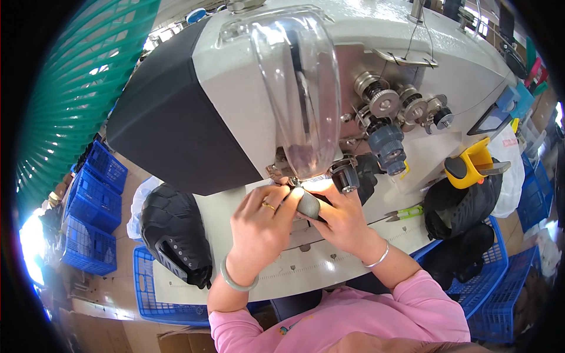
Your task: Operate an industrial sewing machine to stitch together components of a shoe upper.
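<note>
Both hands meet at the needle area of a white and dark grey industrial sewing machine (235,94), under its clear plastic guard (297,88). Between them is a small grey mesh fabric piece (308,205), curved over on itself. My left hand (265,220) pinches its left side, fingertips close below the presser foot. From the right, my right hand (341,220) grips the same piece, thumb beneath and fingers near the lit needle spot. Part of the fabric is hidden by the fingers. A dark piece of material (368,176) lies just beyond my right hand.
A black shoe upper (175,232) lies on the table's left end. Green-handled snips (406,213) rest to the right, near a yellow tape dispenser (471,165) and black uppers (465,200). Blue crates (88,244) stand on both sides. Thread tension knobs (385,103) jut from the machine.
</note>
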A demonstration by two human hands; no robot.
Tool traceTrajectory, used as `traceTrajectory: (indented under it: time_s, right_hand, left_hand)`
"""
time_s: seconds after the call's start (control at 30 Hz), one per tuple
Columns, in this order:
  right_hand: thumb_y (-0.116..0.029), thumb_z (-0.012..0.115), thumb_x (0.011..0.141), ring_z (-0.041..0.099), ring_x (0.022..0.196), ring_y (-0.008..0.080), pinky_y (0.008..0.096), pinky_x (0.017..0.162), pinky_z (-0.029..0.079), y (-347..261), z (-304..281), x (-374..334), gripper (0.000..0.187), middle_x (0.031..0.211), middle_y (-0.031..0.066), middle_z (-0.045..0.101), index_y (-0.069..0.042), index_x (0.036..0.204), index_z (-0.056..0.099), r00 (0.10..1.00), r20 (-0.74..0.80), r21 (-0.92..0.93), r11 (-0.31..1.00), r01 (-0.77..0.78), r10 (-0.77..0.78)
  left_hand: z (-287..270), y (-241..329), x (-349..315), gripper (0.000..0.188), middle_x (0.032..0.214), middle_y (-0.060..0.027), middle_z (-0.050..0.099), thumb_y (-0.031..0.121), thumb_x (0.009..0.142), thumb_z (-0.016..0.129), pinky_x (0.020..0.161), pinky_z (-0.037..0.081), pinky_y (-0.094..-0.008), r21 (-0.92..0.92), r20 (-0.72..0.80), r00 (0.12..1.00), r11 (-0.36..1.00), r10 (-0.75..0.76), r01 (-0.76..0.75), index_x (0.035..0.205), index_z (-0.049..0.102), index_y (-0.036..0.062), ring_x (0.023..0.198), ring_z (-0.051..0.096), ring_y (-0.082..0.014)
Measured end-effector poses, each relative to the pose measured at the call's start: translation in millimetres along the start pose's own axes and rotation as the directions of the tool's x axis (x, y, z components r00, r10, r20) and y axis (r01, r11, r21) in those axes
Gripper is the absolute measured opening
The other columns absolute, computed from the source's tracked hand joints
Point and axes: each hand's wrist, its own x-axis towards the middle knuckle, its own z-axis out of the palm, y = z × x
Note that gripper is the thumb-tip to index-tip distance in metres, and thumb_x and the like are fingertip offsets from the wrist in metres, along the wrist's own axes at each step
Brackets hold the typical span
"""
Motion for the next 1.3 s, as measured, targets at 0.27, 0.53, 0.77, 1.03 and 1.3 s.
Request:
traceTrajectory:
  time_s: [0.27,0.53,0.77,1.03,1.3]
  right_hand:
    - [-0.022,0.078,0.076,0.052,0.088,0.0226,0.0376,0.081,0.034,15.8,5.0,4.5,0.028,0.099,-0.0036,0.06,-0.01,0.1,0.074,1.0,0.018,0.173,0.985,0.006,-0.009]
    - [-0.017,0.077,0.072,0.052,0.091,0.0235,0.039,0.078,0.036,16.6,-18.0,9.6,0.026,0.096,-0.002,0.057,-0.011,0.097,0.07,0.979,0.143,0.059,0.989,0.138,-0.145]
    - [-0.007,0.071,0.067,0.051,0.109,0.0281,0.0435,0.092,0.04,7.3,-29.5,7.1,0.042,0.113,0.0067,0.057,-0.011,0.109,0.066,0.971,0.212,-0.017,0.993,0.115,-0.109]
    - [-0.006,0.073,0.062,0.05,0.119,0.0293,0.0441,0.096,0.04,13.9,-29.1,9.2,0.047,0.119,0.0054,0.058,-0.011,0.108,0.066,0.972,0.203,-0.049,0.99,0.133,-0.12]
    - [-0.006,0.074,0.061,0.053,0.116,0.0299,0.0451,0.096,0.04,20.2,-21.5,5.9,0.047,0.118,0.0067,0.062,-0.008,0.107,0.066,0.975,0.129,-0.003,0.983,0.182,-0.18]
  left_hand:
    - [19.3,-8.3,0.1,0.015,0.088,-0.0063,0.067,0.003,0.075,0.073,0.064,0.05,-0.0356,-0.194,-0.121,0.968,0.961,-0.222,0.196,0.09,0.069,0.0038,0.076,0.061,-0.0255]
    - [13.3,-16.5,-5.9,0.024,0.087,-0.0038,0.063,-0.001,0.063,0.069,0.069,0.055,-0.0337,-0.041,-0.072,0.993,0.994,0.098,-0.101,0.086,0.066,0.004,0.086,0.064,-0.0228]
    - [10.4,-10.6,-9.5,0.026,0.089,-0.0031,0.064,0.003,0.062,0.07,0.069,0.056,-0.0328,0.005,-0.077,0.992,0.995,0.098,-0.098,0.089,0.071,0.0046,0.087,0.065,-0.022]
    - [13.3,-8.7,-9.2,0.029,0.091,-0.0033,0.064,0.004,0.061,0.069,0.07,0.056,-0.0323,0.04,-0.08,0.993,0.996,0.088,-0.085,0.09,0.071,0.005,0.09,0.064,-0.022]
    - [11.5,1.6,-10.6,0.032,0.094,-0.0059,0.063,-0.003,0.063,0.072,0.069,0.055,-0.0349,0.076,-0.027,1.0,0.997,-0.004,0.006,0.094,0.07,0.0039,0.086,0.063,-0.0257]
